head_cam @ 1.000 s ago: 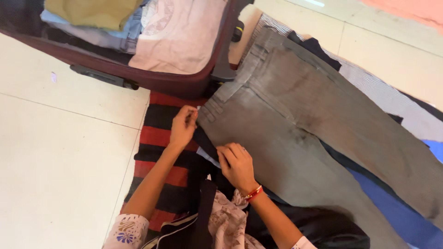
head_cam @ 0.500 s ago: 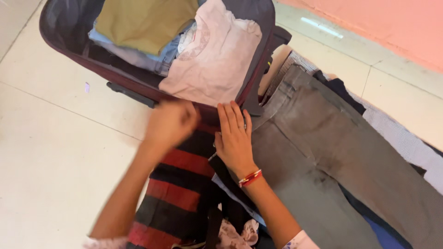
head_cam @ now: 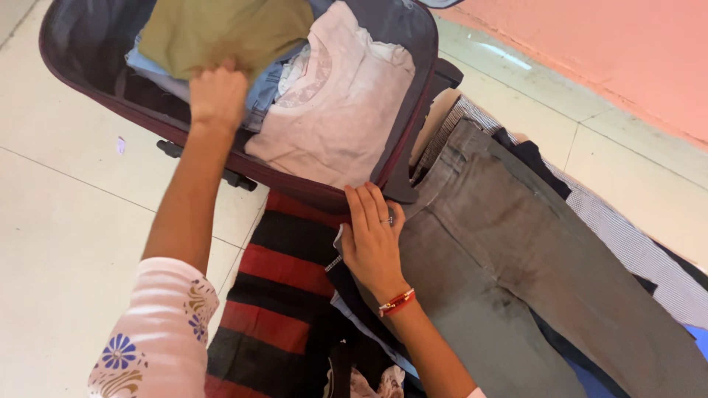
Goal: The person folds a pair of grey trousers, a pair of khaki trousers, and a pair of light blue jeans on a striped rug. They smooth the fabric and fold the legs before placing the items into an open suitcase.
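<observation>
Left hand (head_cam: 217,94) closed on olive-green folded cloth (head_cam: 221,33) inside open maroon fabric suitcase (head_cam: 81,77) at eleven o'clock, right hand (head_cam: 371,239) flat, fingers spread, pressing waistband of grey denim jeans (head_cam: 516,250) at centre.

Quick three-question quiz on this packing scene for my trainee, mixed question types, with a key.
1. True or false: the left hand rests on the grey trousers.
2. Which garment does the left hand touch in the suitcase? A) olive top B) white printed shirt C) striped cloth
3. Fill in: the right hand lies flat at the trousers' ____.

Key: 1 false; 2 A; 3 waistband.
</observation>
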